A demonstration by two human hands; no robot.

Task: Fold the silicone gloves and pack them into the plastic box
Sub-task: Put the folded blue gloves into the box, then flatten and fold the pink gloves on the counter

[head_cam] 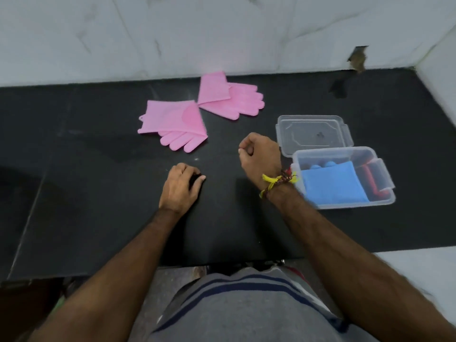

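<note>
Pink gloves [172, 124] [230, 99] folded on worktop [74, 169], awaiting packing; box [345, 203] open, lid [313, 132] off for access. Left hand [180, 186] resting, loosely curled, empty; right hand [259, 156] fisted, empty.

Both forearms are bare; no sleeves are seen. The right wrist is bound with a thread band [278, 181] of yellow, red and dark strands, its loose yellow ends frayed. The torso is clothed in a grey garment [237, 309] crossed by dark blue stripes.
</note>
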